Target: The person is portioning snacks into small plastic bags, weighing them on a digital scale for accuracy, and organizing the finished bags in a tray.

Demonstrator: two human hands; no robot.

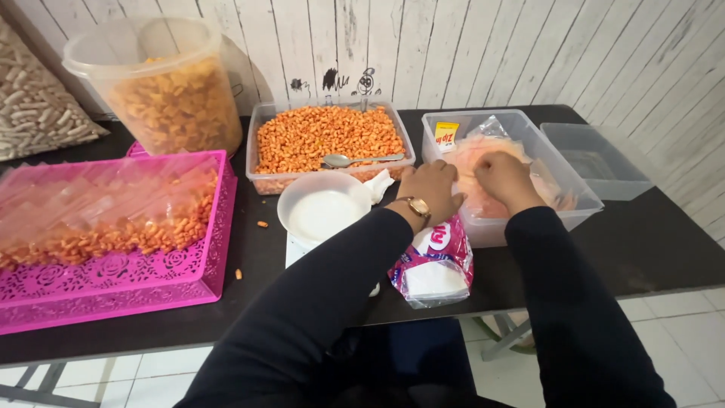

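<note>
Both my hands reach into a clear plastic box (555, 162) holding a stack of clear zip bags (483, 151). My left hand (430, 189), with a wristwatch on the wrist, rests on the box's near left rim, fingers curled on the bags. My right hand (506, 180) lies on top of the bags, fingers bent down into them; whether either hand pinches a bag is hidden. Under my left forearm lies a pink and white packet of tissues (434, 268), next to a white bowl (321, 211) on a small scale.
A clear tray of orange snack pieces (328, 136) with a metal spoon (355, 159) stands at the back. A pink lace-pattern basket (151, 276) holds filled bags at the left. Behind it is a tall clear tub (162, 91) of snacks. A clear lid (596, 159) sits far right.
</note>
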